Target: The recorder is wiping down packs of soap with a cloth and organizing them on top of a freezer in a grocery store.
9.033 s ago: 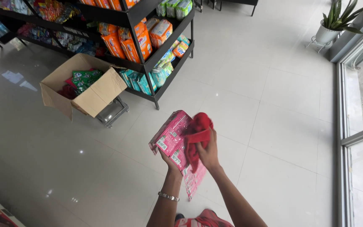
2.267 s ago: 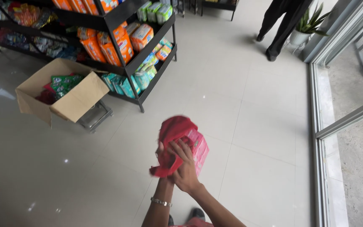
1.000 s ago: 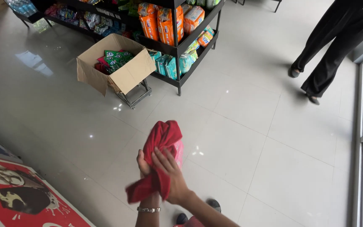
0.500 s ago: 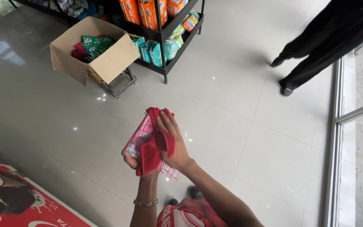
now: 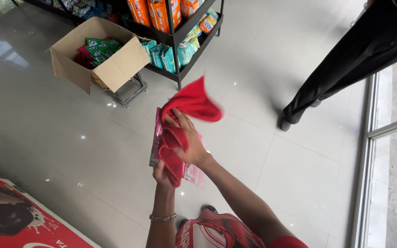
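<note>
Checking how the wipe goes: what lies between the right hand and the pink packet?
The red cloth, under the right hand against the pink packet, in the head view.

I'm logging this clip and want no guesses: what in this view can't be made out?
- Head view: the pink packet is mostly covered by the red cloth and the right hand.
- The left hand is largely hidden under the cloth.
- The cloth's raised end is motion-blurred.
- The other person is cut off by the top edge.
- The cardboard box walls hide most of its contents.
</note>
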